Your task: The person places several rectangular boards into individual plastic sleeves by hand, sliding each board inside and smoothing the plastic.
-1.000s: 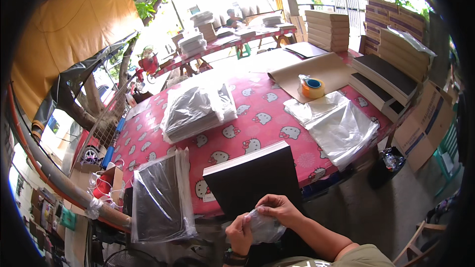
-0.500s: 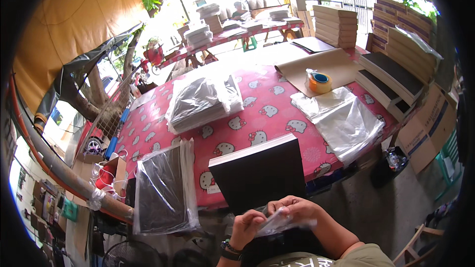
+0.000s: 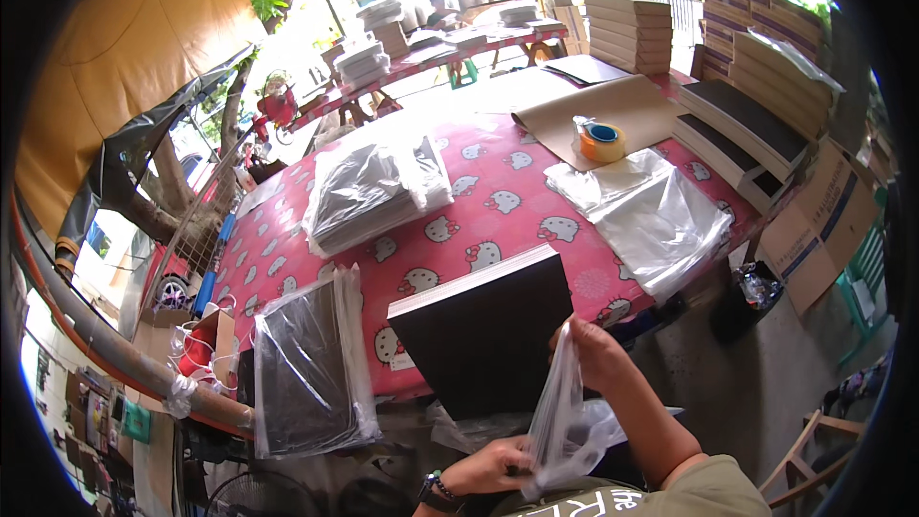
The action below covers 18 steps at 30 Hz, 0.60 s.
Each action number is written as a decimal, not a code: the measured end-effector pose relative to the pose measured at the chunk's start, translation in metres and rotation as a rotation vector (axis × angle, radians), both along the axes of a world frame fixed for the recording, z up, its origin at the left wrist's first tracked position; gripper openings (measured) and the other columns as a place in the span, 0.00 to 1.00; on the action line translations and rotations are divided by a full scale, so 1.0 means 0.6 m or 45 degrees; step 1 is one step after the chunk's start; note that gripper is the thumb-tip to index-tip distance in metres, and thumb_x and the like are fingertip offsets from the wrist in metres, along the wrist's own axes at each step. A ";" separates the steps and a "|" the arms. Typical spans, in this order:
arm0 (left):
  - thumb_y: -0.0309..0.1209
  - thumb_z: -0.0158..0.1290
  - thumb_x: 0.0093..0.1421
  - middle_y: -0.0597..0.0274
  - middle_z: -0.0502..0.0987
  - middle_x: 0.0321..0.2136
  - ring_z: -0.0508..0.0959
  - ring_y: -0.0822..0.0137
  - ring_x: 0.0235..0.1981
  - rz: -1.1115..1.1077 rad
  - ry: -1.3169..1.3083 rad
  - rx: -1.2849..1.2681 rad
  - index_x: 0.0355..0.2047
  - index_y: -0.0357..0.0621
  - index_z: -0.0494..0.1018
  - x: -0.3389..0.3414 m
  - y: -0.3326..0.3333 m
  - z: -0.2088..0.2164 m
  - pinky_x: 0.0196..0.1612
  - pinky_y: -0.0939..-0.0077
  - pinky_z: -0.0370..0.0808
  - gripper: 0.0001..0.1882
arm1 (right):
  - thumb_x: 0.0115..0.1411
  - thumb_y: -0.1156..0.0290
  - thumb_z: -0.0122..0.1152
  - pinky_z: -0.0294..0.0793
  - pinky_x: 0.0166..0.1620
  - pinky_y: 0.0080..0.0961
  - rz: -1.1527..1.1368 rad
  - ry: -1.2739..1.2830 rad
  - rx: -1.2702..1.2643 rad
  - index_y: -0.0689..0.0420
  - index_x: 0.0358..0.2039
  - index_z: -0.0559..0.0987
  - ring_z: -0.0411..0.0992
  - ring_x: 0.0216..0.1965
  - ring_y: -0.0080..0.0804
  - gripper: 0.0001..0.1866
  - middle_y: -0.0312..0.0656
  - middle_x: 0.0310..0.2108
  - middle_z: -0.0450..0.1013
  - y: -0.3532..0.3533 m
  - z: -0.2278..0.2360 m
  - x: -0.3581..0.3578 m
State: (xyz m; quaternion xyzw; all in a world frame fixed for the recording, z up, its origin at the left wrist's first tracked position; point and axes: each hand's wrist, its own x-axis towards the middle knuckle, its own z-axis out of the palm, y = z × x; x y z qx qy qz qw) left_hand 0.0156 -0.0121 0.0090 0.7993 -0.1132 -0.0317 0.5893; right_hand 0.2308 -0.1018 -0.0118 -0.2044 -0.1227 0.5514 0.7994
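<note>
My left hand (image 3: 500, 465) is closed on the lower part of a clear plastic bag (image 3: 565, 412), low in front of me. Higher up and to its right, my right hand (image 3: 592, 352) pinches the bag's upper edge, so the film stretches between both hands. Just beyond them a thick black block (image 3: 483, 330), like a large book or stack of boards with pale edges, leans at the near table edge. My right fingers are close to its right side; whether they touch it I cannot tell. Loose clear film (image 3: 469, 431) shows below the block.
To the left lies a plastic-wrapped dark pack (image 3: 311, 364), with another wrapped stack (image 3: 369, 196) farther back. Flat clear bags (image 3: 651, 225), a tape roll (image 3: 601, 142) and brown paper (image 3: 622, 115) lie right of centre. Dark-topped stacks (image 3: 742, 129) line the right edge. A person sits far off.
My right hand has risen, drawing the bag's edge up beside the black block. My left hand has dropped slightly, and the bag is now stretched tall. The whole view has shifted a little.
</note>
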 end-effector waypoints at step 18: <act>0.60 0.39 0.51 0.57 0.73 0.35 0.72 0.67 0.37 0.475 -0.906 -2.177 0.44 0.45 0.67 -0.037 0.107 0.027 0.42 0.66 0.67 0.33 | 0.49 0.72 0.55 0.67 0.31 0.20 0.524 -1.170 0.160 0.63 0.33 0.73 0.68 0.28 0.24 0.11 0.37 0.26 0.70 -0.034 -0.071 0.036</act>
